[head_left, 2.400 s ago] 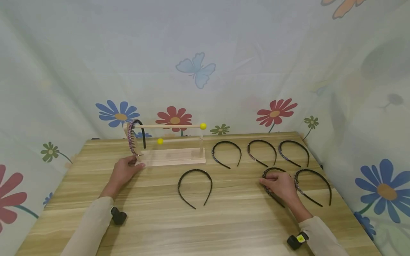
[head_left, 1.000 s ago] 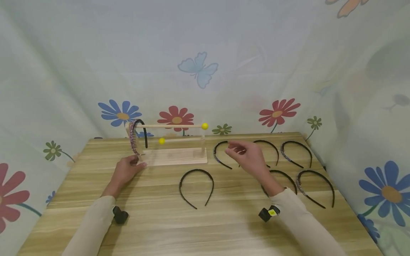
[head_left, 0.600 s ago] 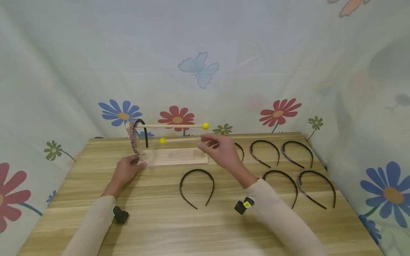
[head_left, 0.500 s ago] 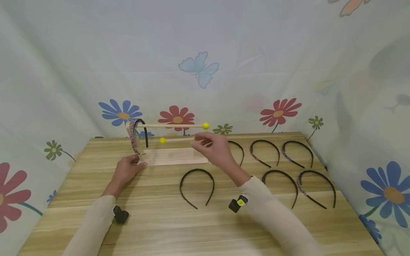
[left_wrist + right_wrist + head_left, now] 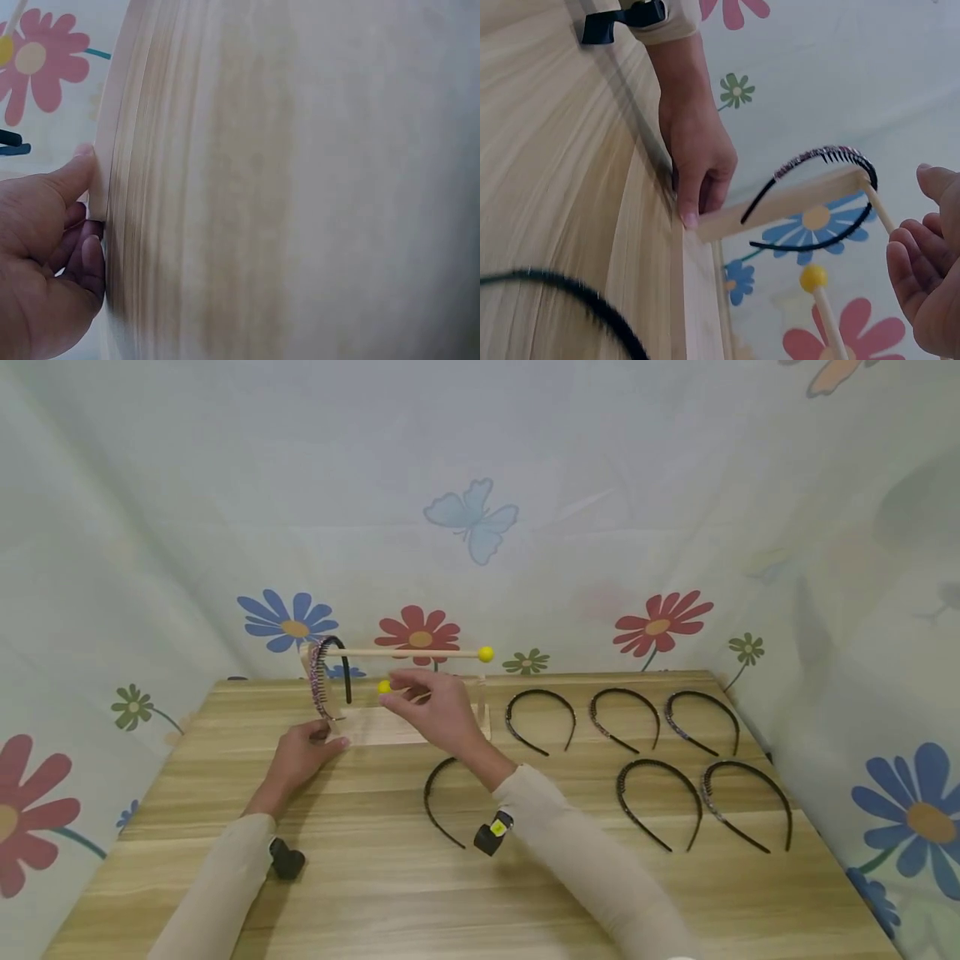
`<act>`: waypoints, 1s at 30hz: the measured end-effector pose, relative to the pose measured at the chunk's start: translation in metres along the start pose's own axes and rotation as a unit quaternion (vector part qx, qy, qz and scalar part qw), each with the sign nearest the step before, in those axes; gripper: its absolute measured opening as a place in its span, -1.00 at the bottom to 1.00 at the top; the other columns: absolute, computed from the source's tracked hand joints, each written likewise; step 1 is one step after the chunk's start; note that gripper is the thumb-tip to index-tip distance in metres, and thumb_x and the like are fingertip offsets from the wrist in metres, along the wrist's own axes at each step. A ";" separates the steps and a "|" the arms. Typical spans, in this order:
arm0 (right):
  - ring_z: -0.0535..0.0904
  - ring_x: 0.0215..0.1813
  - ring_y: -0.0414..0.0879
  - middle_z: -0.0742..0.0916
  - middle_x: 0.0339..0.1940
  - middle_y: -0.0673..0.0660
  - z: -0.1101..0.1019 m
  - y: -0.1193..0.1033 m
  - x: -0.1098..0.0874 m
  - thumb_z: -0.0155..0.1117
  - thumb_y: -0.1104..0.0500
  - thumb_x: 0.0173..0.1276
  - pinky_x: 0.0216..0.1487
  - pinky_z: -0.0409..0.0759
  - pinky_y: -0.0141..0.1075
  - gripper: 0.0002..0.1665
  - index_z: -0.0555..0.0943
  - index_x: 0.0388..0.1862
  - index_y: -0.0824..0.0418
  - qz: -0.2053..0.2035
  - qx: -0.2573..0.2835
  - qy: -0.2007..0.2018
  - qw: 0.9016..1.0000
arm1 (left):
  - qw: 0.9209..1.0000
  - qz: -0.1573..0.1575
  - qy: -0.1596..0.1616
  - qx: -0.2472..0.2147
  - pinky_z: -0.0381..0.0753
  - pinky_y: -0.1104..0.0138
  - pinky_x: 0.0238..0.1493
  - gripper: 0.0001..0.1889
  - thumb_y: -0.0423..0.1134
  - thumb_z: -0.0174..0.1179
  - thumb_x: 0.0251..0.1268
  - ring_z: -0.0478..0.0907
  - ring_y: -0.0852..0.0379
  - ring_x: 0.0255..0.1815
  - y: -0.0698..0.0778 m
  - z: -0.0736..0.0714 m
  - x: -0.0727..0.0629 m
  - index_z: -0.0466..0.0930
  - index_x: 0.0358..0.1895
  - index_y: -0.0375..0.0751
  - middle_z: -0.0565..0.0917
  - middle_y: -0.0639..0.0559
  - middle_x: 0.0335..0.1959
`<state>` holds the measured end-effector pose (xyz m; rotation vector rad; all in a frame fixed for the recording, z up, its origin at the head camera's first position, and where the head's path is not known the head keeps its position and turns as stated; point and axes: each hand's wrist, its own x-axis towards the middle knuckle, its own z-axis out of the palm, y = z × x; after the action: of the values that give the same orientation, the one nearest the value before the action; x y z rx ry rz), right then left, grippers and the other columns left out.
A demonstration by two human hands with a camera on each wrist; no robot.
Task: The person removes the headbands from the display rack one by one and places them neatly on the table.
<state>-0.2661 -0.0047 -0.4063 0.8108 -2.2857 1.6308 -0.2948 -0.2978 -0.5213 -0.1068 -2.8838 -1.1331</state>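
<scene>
My left hand (image 5: 296, 760) grips the near left end of a pale wooden stand (image 5: 375, 727), thumb on the base's edge and fingers curled beside it. A black headband (image 5: 825, 154) with glittery beads and comb teeth hangs on the stand's upper rod (image 5: 412, 653), close to the upright. My right hand (image 5: 438, 706) hovers over the base with fingers loosely bent and nothing between them. From the head it overlaps the yellow ball (image 5: 814, 278) of the lower rod, but the right wrist view shows the ball apart from the fingers.
Several dark headbands, such as one (image 5: 542, 692) by the stand and one (image 5: 660, 762) further front, lie on the wood-grain table (image 5: 360, 893). Another headband (image 5: 429, 802) lies partly under my right forearm. A flowered cloth (image 5: 600, 468) stands behind.
My right hand has left the front-row headband at the right, which stays on the table, and travelled left, empty, to the stand. The left hand keeps its hold.
</scene>
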 end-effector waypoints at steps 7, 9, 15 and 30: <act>0.71 -0.17 -0.35 0.82 -0.03 0.11 0.035 -0.006 0.014 0.44 -0.01 0.40 -0.14 0.67 -0.51 -0.54 0.70 0.19 0.16 -0.006 0.016 -0.009 1.000 | 1.000 0.014 0.012 -0.002 0.49 -0.19 0.28 -0.38 -0.06 0.33 0.42 0.53 -0.37 0.29 0.000 -0.002 0.001 0.50 0.30 -0.53 0.60 -0.44 0.22; 0.71 -0.16 -0.35 0.82 -0.01 0.11 0.042 -0.008 0.017 0.44 -0.02 0.40 -0.13 0.67 -0.51 -0.52 0.69 0.20 0.17 0.004 0.025 -0.013 1.000 | 1.000 0.015 0.017 -0.001 0.53 -0.18 0.24 -0.41 -0.07 0.34 0.41 0.55 -0.33 0.26 0.000 -0.002 0.001 0.53 0.27 -0.51 0.62 -0.42 0.20; 0.69 -0.13 -0.36 0.80 0.02 0.08 0.062 -0.008 0.024 0.45 -0.03 0.38 -0.12 0.65 -0.52 -0.48 0.67 0.22 0.18 0.030 0.041 -0.028 0.998 | 0.999 0.026 0.033 0.015 0.50 0.18 -0.18 -0.63 -0.06 0.36 0.39 0.50 -0.02 -0.20 0.001 0.001 0.001 0.66 -0.04 -0.36 0.67 -0.14 -0.28; 0.68 -0.14 -0.41 0.82 -0.06 -0.01 0.091 -0.006 0.030 0.49 -0.03 0.35 -0.17 0.65 -0.52 -0.53 0.71 0.15 0.17 0.102 0.065 -0.031 0.992 | 0.999 0.028 0.029 0.011 0.60 -0.05 0.08 -0.54 -0.02 0.34 0.40 0.61 -0.18 0.00 -0.004 0.002 -0.001 0.66 0.04 -0.42 0.71 -0.30 -0.04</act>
<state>-0.2757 -0.0992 -0.4200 0.6816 -2.3955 1.8830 -0.2946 -0.2990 -0.5255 -0.1497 -2.8233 -1.0757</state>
